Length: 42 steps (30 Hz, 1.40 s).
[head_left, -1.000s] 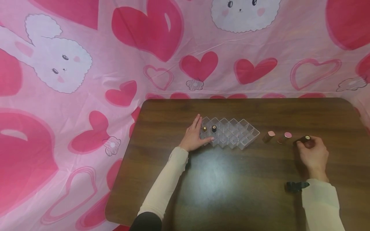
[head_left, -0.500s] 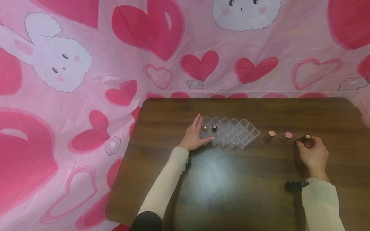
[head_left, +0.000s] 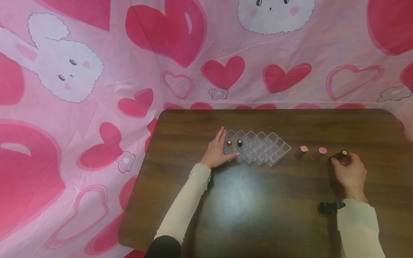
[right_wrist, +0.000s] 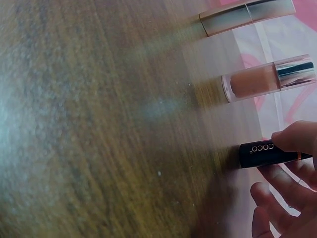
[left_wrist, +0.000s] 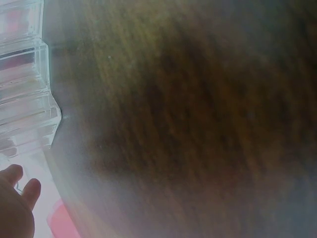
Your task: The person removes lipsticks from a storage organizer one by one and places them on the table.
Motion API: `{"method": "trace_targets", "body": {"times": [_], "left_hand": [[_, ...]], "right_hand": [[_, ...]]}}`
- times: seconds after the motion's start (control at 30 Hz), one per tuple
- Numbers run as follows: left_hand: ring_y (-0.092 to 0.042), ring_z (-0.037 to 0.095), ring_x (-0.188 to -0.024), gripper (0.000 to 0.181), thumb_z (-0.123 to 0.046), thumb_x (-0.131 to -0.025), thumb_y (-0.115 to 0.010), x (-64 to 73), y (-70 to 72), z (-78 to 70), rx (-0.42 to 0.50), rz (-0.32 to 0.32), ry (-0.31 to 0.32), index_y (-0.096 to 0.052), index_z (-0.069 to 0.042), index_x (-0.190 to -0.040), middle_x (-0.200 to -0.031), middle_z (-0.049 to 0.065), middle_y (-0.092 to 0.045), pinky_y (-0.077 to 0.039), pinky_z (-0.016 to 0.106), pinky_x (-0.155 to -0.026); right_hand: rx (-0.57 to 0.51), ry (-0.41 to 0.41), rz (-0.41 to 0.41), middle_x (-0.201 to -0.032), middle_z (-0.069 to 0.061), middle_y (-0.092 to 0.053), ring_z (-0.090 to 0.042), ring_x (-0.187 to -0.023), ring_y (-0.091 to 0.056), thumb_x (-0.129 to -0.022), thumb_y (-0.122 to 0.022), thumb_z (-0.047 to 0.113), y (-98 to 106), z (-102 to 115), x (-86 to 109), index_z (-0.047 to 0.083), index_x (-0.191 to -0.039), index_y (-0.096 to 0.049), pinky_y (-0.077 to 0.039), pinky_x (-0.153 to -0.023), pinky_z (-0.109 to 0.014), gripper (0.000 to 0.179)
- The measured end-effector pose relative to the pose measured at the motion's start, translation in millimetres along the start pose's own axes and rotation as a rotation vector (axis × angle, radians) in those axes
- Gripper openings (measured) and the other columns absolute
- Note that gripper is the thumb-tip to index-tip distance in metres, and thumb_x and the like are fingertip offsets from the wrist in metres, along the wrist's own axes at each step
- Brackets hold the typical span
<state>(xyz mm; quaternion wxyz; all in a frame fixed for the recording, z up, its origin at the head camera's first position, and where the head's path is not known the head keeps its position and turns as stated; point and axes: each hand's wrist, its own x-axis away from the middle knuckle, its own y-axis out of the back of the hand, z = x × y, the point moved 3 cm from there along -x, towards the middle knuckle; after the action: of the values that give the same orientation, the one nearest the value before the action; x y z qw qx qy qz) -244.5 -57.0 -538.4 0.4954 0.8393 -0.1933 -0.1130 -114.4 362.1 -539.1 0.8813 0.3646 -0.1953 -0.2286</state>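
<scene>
My left hand (head_left: 215,152) rests along the left end of a clear plastic lipstick organizer (head_left: 280,147) with diamond-shaped slots. Its fingers are straight, with the thumb spread along the near side. Two lipsticks stand in left slots of the organizer, one gold-topped (head_left: 229,143) and one black (head_left: 240,143). At the right, my right hand (head_left: 353,175) pinches a black lipstick (right_wrist: 255,154) lettered "COCO" between thumb and fingers. It is upright, with its base close to the wood. Beside it stand a pink-topped lip gloss tube (right_wrist: 255,82) and a rose-gold lipstick tube (right_wrist: 228,21).
All of this is on a dark brown wooden table (head_left: 258,215) with rounded corners. A black clip-like piece (head_left: 330,207) shows at the right sleeve's cuff. Behind and to the left hangs a pink cloth (head_left: 135,53) printed with hearts and white animal faces.
The head view shifts very slightly. Both hands, the organizer and the tubes keep their places, and my right hand keeps its pinch on the black lipstick.
</scene>
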Motion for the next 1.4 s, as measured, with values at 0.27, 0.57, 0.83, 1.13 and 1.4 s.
{"method": "trace_targets", "body": {"times": [0.27,0.57,0.83,1.13,1.4], "left_hand": [[-0.021,0.016,-0.136,0.109,-0.081,-0.065,-0.043,-0.4,-0.2,-0.9,-0.024,-0.009,-0.003,-0.004,-0.018,-0.146,-0.151,-0.009,0.01,-0.022,0.052,-0.106],[-0.022,0.016,-0.136,0.109,-0.082,-0.065,-0.042,-1.4,-1.0,0.0,-0.016,-0.013,-0.001,-0.005,-0.018,-0.146,-0.151,-0.012,0.011,-0.022,0.052,-0.106],[-0.023,0.017,-0.136,0.109,-0.082,-0.064,-0.041,-1.2,-1.0,-0.3,-0.025,-0.018,-0.001,-0.005,-0.019,-0.146,-0.151,-0.011,0.008,-0.023,0.053,-0.105],[-0.02,0.016,-0.137,0.106,-0.081,-0.065,-0.043,0.1,-0.3,-0.3,-0.012,-0.008,0.004,0.007,-0.029,-0.144,-0.15,-0.013,0.011,-0.021,0.052,-0.106],[-0.02,0.015,-0.137,0.108,-0.081,-0.065,-0.043,-0.7,-0.1,-1.2,-0.004,-0.014,-0.002,0.002,-0.024,-0.145,-0.151,-0.013,0.011,-0.021,0.052,-0.106]], "right_hand": [[-0.011,0.031,-0.014,-0.115,-0.03,-0.051,-0.043,-0.103,-0.046,-0.088,-0.049,0.031,-0.4,3.4,2.7,-0.008,-0.129,-0.037,-0.032,-0.084,-0.052,0.057],[-0.003,0.033,-0.006,-0.112,-0.03,-0.051,-0.043,-0.098,-0.046,-0.087,-0.05,0.032,0.4,3.9,2.6,-0.008,-0.126,-0.038,-0.033,-0.071,-0.045,0.057],[-0.007,0.0,0.014,-0.119,-0.029,-0.049,-0.041,-0.102,-0.046,-0.087,-0.049,0.035,-0.1,0.9,2.8,-0.005,-0.133,-0.033,-0.035,-0.074,-0.044,0.063],[-0.04,-0.025,0.013,-0.122,-0.027,-0.047,-0.04,-0.105,-0.043,-0.086,-0.047,0.048,1.1,-0.2,-0.5,-0.002,-0.133,-0.035,-0.036,-0.079,-0.05,0.069],[0.007,0.017,-0.045,-0.111,-0.027,-0.053,-0.038,-0.096,-0.047,-0.087,-0.049,0.041,2.8,3.9,-1.8,-0.005,-0.122,-0.045,-0.031,-0.068,-0.038,0.058]]}}
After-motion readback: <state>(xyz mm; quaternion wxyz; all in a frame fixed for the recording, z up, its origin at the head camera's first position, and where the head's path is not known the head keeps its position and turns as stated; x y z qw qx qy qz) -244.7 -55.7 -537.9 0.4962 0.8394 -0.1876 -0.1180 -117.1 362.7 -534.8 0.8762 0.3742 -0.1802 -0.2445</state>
